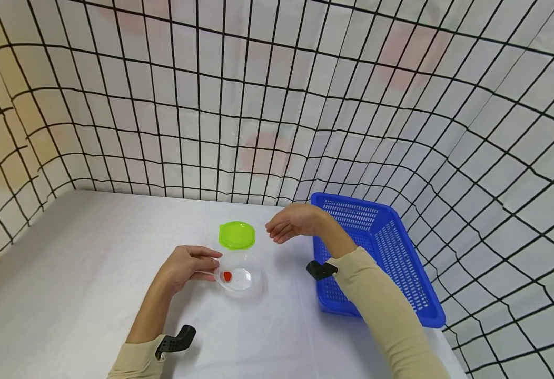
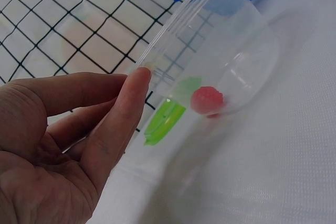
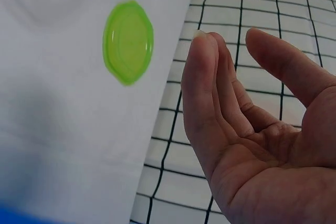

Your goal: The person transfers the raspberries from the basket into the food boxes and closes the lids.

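A clear plastic bowl (image 1: 246, 279) is by my left hand (image 1: 189, 267), which pinches its rim between thumb and fingers. Inside the bowl, against its wall, lies a small red, bumpy, berry-like piece (image 2: 207, 100). Just beyond the bowl in the head view, a bright green lid (image 1: 237, 235) lies flat on the white table. My right hand (image 1: 293, 221) hovers to the right of the lid with its fingers bent loosely. Between its thumb and fingers in the right wrist view there is nothing.
A blue perforated plastic basket (image 1: 322, 295) stands on the right, partly under my right forearm. Black wire grid panels (image 1: 201, 110) with white cloth behind them enclose the back and sides of the white table (image 1: 68, 263).
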`<state>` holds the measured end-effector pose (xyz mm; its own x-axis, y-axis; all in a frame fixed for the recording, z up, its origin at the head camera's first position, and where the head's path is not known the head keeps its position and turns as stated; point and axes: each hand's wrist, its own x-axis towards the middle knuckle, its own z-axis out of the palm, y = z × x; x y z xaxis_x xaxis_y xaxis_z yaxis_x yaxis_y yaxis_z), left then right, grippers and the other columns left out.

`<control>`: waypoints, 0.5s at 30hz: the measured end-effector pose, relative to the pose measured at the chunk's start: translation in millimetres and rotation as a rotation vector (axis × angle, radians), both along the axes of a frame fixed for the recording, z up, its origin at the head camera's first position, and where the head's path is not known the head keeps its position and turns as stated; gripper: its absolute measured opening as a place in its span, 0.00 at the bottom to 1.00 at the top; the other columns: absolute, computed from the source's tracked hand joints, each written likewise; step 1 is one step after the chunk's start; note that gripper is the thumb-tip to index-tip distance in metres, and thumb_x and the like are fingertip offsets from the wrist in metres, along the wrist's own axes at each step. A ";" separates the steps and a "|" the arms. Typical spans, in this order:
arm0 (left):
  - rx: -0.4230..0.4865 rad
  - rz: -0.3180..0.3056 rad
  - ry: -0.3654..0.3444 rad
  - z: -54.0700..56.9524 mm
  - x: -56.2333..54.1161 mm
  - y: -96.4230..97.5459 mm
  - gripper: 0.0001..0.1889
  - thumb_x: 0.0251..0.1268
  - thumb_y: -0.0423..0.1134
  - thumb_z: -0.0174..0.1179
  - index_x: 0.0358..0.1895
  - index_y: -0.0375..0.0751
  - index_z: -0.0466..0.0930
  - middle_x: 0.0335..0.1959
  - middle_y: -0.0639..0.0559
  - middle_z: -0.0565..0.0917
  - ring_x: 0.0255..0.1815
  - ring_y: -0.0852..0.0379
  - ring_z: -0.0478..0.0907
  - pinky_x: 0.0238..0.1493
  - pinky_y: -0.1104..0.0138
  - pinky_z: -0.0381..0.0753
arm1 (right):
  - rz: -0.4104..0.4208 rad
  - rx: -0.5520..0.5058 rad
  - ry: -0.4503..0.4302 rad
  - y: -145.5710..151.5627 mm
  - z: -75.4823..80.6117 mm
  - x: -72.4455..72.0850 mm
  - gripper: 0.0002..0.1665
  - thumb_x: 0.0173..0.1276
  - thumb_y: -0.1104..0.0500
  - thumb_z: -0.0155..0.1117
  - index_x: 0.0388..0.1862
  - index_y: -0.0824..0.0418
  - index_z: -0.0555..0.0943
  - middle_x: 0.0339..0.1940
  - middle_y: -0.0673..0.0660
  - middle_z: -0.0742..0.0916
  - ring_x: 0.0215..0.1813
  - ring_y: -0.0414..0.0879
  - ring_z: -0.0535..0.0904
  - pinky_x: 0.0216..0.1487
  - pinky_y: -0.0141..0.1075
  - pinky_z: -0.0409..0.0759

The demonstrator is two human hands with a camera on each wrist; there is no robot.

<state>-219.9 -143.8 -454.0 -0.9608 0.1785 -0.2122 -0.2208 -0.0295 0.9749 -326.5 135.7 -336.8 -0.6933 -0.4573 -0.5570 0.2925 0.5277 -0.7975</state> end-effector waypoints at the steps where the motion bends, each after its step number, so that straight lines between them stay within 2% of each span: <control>1: -0.001 -0.001 0.001 -0.2 -0.1 0.0 0.20 0.62 0.26 0.64 0.57 0.19 0.79 0.37 0.47 0.86 0.34 0.56 0.85 0.39 0.60 0.91 | -0.010 -0.002 0.006 4.6 2.4 -0.1 0.13 0.69 0.61 0.67 0.47 0.69 0.85 0.35 0.58 0.88 0.36 0.48 0.87 0.49 0.40 0.90; 10: 0.002 -0.003 -0.002 0.3 -0.1 0.4 0.21 0.63 0.26 0.63 0.59 0.19 0.77 0.38 0.46 0.85 0.33 0.56 0.85 0.40 0.60 0.91 | -0.070 -0.022 0.053 51.5 17.3 -2.8 0.17 0.72 0.61 0.64 0.53 0.72 0.82 0.41 0.62 0.88 0.40 0.50 0.88 0.50 0.40 0.89; 15: -0.009 0.004 -0.002 0.8 0.5 1.9 0.20 0.63 0.26 0.64 0.57 0.20 0.79 0.39 0.45 0.86 0.33 0.56 0.85 0.39 0.61 0.91 | -0.099 -0.019 0.064 76.4 19.7 -6.2 0.20 0.74 0.61 0.63 0.57 0.75 0.80 0.43 0.62 0.87 0.43 0.51 0.87 0.55 0.42 0.88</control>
